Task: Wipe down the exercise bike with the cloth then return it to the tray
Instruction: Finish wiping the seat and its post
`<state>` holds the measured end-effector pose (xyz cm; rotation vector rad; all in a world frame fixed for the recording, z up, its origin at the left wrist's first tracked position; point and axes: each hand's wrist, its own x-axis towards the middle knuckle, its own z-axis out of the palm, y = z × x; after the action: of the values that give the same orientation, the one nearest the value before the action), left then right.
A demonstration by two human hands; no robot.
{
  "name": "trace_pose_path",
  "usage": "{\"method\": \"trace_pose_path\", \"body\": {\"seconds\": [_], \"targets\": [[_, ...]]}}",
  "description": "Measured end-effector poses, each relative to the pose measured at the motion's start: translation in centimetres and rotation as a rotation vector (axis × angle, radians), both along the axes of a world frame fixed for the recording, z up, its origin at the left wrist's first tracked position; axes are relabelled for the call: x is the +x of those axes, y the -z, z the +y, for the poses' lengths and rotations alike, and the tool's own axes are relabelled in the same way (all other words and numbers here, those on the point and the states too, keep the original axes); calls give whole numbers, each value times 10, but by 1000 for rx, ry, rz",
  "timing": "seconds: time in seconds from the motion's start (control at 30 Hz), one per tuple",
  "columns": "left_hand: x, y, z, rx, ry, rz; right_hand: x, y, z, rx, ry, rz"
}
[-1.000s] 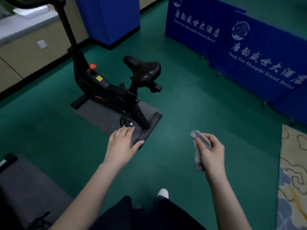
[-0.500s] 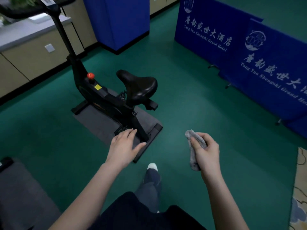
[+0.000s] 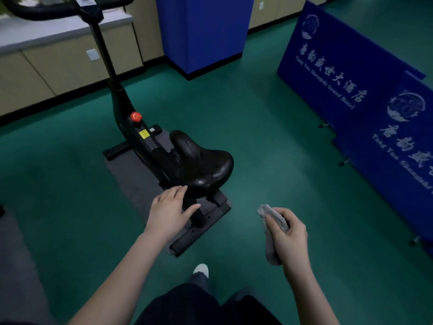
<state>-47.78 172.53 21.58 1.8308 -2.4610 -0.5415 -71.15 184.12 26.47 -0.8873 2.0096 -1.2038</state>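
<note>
A green floor (image 3: 269, 148) runs through the room, with beige cabinets (image 3: 58, 59) along the far wall and blue banners (image 3: 339, 73) standing to our right. The exercise bike (image 3: 145, 137) stands on a grey mat (image 3: 131, 174) directly ahead of us, its saddle (image 3: 206, 165) nearest and its handlebar (image 3: 46, 12) at the top edge of view. We judge that wiping has not yet begun: we are at the approach, with the bike within arm's reach. Our right hand (image 3: 289, 238) holds the cloth (image 3: 271, 249) bunched in curled fingers, its ends sticking out above and below the fist, out over bare floor to the right of the saddle and apart from it. Our left hand (image 3: 168, 212) is flat, fingers straight and holding nothing, its fingertips at the saddle's near left edge; we cannot tell whether they touch it. The next move, as we read it, calls for swinging the cloth hand left and forward onto the saddle, perhaps opening the wad to give a broader wiping face. The tray is not in sight.
</note>
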Motion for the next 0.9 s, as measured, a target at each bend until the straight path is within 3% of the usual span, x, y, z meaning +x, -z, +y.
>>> {"method": "trace_pose_path", "body": {"seconds": [0.43,0.7,0.9], "targets": [[-33,11,-42,92,-483,90,-48,41,-149,33,-444,-101],[-77,22,-72,91,-778,386,-86,51,-231,-49,-695,-11],[-67,36,-96,105,-876,519,-58,55,-285,-120,-845,33]]}}
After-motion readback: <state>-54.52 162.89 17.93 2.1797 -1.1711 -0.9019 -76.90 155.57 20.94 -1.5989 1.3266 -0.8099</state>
